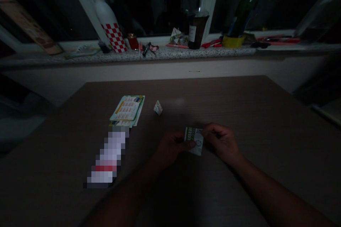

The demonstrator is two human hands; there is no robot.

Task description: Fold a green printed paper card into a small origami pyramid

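Observation:
Both my hands hold a small folded paper, printed green and white, just above the dark wooden table. My left hand pinches its left edge with thumb and fingers. My right hand grips its right edge, fingers curled. A tiny folded paper piece stands on the table beyond my hands. A stack of printed leaflets lies to the left of it.
A blurred-out flat object lies on the table's left. The granite windowsill behind carries a red-checked white bottle, a dark cup, a green bottle on a tape roll, pens and small clutter. The room is dim.

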